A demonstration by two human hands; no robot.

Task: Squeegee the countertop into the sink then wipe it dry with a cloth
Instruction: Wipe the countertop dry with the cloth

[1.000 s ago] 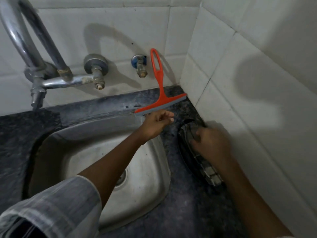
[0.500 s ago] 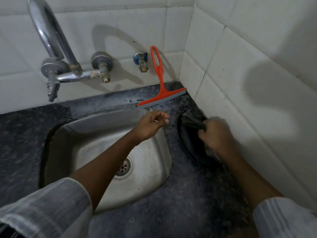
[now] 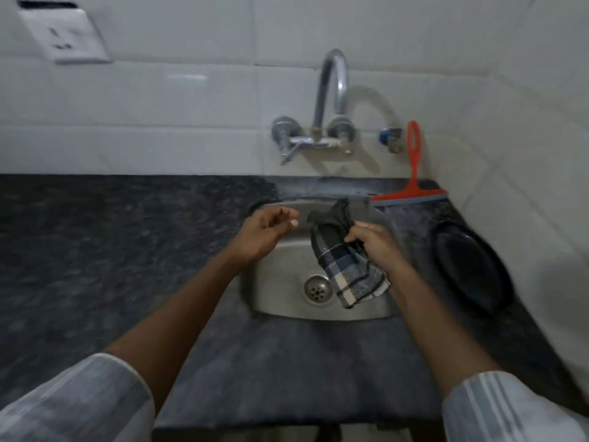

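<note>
Checked cloth (image 3: 347,269), dark plaid and crumpled, hangs over the steel sink (image 3: 280,282), clamped in the right hand (image 3: 373,244). Left hand (image 3: 264,231) hovers beside it, loosely curled, holding nothing. Red squeegee (image 3: 411,193) leans against white tile on the speckled dark countertop (image 3: 111,244).

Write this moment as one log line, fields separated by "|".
stage: wipe not yet begun | right hand: holds cloth over sink | left hand: empty | squeegee: leaning on wall

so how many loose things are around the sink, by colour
red: 1, the squeegee leaning on the wall
black: 1, the dish on the counter
checked: 1, the cloth in the right hand
total: 3
</note>
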